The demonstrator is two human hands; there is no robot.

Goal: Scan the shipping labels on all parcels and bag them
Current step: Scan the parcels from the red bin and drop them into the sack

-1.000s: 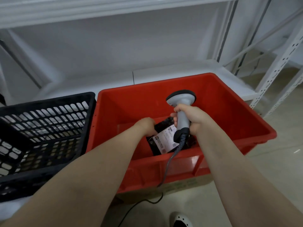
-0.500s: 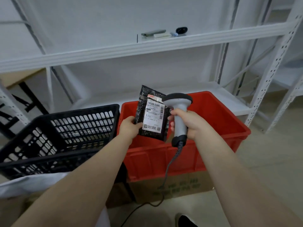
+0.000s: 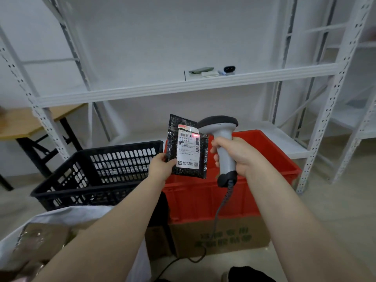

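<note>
Parcel point(image 3: 186, 148) above red crate point(image 3: 270, 151), scanner point(image 3: 218, 124) beside

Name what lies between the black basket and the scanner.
The parcel, held up by the left hand; the head view shows it.

One view only — a wide-angle camera on the person's head, facing forward and a little down. The left grip point(image 3: 161, 166) and right grip point(image 3: 234, 153) sit near, mid-frame — crate point(image 3: 264, 159) just below, shelving point(image 3: 183, 86) close behind.
</note>
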